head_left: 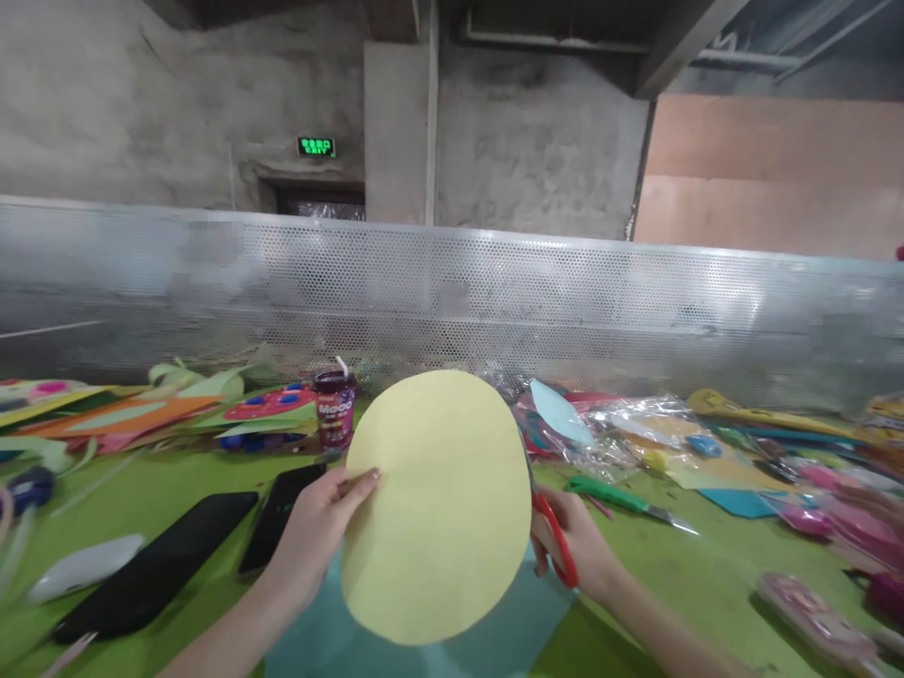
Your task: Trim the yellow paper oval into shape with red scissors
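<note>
A pale yellow paper disc (442, 504) stands nearly upright in front of me. My left hand (317, 532) pinches its left edge, thumb on the front. At the disc's right edge, my right hand (575, 546) is closed round red-handled scissors (555, 537), whose blades are hidden behind the paper. A light blue sheet (487, 636) lies flat on the green table (670, 574) under the disc.
Two black phones (159, 574) (279, 513) and a white oblong object (85, 565) lie at left. A dark drink cup (334, 407) stands behind the disc. Coloured paper cut-outs (141, 414), plastic bags (621, 428), a green-handled knife (628, 499) and pink packets (819, 621) litter the table. A perforated metal panel (452, 292) runs along the back.
</note>
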Motion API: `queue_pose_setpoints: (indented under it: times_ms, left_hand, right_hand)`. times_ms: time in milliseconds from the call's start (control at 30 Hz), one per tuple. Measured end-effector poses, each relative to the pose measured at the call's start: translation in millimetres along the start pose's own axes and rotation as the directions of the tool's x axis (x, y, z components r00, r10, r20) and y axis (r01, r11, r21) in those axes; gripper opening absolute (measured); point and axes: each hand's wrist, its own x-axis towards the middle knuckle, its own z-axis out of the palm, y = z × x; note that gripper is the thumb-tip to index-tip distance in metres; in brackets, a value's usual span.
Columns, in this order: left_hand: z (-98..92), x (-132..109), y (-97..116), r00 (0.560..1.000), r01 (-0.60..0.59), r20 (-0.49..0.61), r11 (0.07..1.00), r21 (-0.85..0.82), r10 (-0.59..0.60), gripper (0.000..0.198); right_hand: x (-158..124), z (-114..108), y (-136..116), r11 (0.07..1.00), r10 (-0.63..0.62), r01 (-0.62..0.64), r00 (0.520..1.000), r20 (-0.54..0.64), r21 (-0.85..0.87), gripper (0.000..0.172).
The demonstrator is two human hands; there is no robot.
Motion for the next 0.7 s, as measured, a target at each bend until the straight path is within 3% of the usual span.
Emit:
queue_pose_setpoints:
  times_ms: [400,700]
  left_hand:
    - [-6.3,7,-13,0.997,-0.080,0.018,0.985,0.156,0.078,0.044]
    - [-3.8,0,-2,0.989,-0.127,-0.022,0.928,0.350,0.144,0.037]
  right_hand:
    - [3,2,5,1.000,0.011,-0.012,0.997,-0.073,-0.007,0.010]
    - [2,2,1,0.999,0.036,-0.038,0.995,-0.091,-0.016,0.010]
